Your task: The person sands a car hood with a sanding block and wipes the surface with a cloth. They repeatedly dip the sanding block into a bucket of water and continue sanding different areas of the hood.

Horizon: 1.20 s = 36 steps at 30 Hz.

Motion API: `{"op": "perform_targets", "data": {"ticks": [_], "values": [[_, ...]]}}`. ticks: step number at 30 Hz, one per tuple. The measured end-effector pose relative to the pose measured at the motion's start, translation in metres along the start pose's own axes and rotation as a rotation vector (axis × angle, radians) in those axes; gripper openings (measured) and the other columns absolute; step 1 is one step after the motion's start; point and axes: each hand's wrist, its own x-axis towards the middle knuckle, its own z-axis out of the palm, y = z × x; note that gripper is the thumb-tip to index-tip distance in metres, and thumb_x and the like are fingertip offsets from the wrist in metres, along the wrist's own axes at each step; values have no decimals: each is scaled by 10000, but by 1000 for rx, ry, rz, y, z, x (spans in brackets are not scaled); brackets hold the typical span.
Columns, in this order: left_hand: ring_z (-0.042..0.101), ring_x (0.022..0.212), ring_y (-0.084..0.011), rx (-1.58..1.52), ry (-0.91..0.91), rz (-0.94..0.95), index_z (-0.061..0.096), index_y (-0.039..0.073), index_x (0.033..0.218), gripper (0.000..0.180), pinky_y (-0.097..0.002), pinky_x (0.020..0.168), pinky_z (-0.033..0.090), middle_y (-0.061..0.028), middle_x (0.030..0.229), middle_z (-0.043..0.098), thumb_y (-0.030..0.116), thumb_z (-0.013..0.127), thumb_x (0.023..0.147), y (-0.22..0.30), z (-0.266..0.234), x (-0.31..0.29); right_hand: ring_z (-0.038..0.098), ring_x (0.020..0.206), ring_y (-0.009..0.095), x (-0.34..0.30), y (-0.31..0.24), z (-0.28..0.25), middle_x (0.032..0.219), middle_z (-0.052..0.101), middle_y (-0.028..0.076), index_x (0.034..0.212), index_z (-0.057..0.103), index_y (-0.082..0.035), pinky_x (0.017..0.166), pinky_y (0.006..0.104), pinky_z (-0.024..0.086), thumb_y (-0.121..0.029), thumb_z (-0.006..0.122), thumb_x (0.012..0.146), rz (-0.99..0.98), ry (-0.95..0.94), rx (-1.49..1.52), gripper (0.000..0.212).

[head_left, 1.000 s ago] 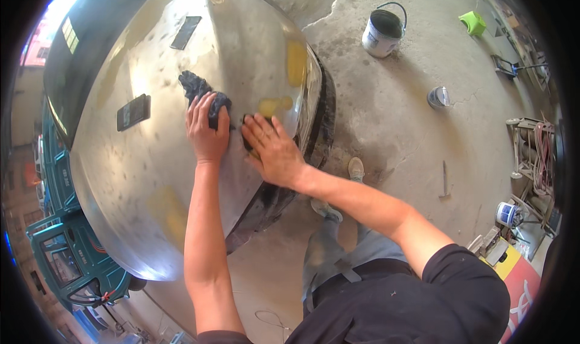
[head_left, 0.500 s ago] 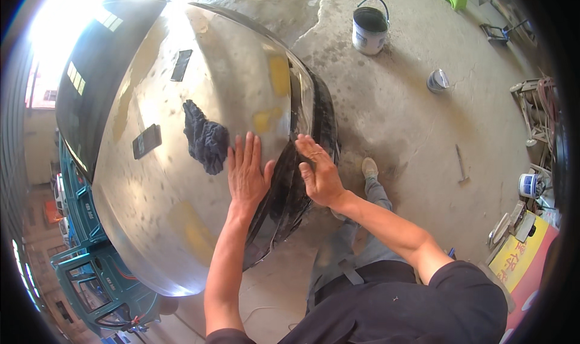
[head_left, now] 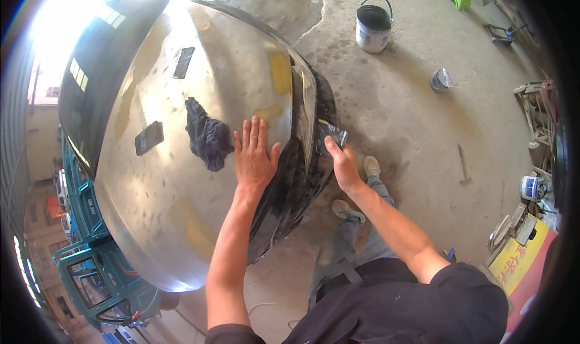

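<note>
My left hand (head_left: pixel 254 161) lies flat on the bare, sanded hood (head_left: pixel 163 181) of a car, its fingers stretched forward near a yellow filler patch (head_left: pixel 268 112). Just left of those fingertips is a crumpled dark blue cloth (head_left: pixel 208 135). My right hand (head_left: pixel 344 166) is closed on a thin dark sheet or pad (head_left: pixel 334 132) with a shiny edge, held over the front of the car by the headlight. Its exact kind is not clear. Two dark flat blocks, one nearer (head_left: pixel 149 138) and one farther (head_left: pixel 183 62), rest on the hood.
A white bucket (head_left: pixel 373 35) with a raised handle and a small grey can (head_left: pixel 441 80) stand on the concrete floor. A hammer-like tool (head_left: pixel 463 164) lies at right. A teal vehicle door (head_left: pixel 106 280) is at lower left. Clutter lines the right wall.
My right hand has moved right, off the car's front edge, and turned; the dark sheet in it now shows. My left hand has slid slightly forward and right on the hood.
</note>
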Motion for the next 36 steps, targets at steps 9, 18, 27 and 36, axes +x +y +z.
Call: {"op": "perform_targets", "data": {"ticks": [9, 18, 27, 36], "values": [[336, 1718, -392, -42, -84, -10, 478, 28, 1728, 720, -620, 1395, 225, -172, 1828, 427, 379, 635, 1120, 9, -21, -58, 367, 1705, 406, 37, -3, 88, 1818, 429, 221, 1711, 499, 8, 1392, 545, 288, -212, 662, 1075, -821, -187, -1008, 692], [358, 1711, -379, -4, -62, 39, 508, 36, 1713, 673, -626, 1394, 220, -155, 1817, 451, 363, 604, 1132, -5, -20, -24, 299, 1740, 385, 21, 21, 83, 1868, 352, 185, 1753, 449, -15, 1412, 559, 232, -307, 699, 1080, -766, -187, -1121, 775], [387, 1701, -347, -7, 3, 91, 551, 63, 1686, 617, -605, 1394, 245, -127, 1786, 506, 305, 594, 1121, -28, -11, -8, 327, 1723, 409, 45, 2, 94, 1852, 380, 194, 1721, 485, 7, 1395, 566, 272, -276, 711, 1074, -842, -179, -1186, 742], [353, 1710, -429, -52, 436, -144, 598, 105, 1639, 687, -625, 1384, 222, -152, 1787, 502, 388, 753, 1033, -80, -29, -11, 268, 1744, 405, 39, -2, 145, 1848, 366, 223, 1721, 456, 33, 1415, 565, 209, -395, 705, 1089, -777, -198, -1219, 803]]}}
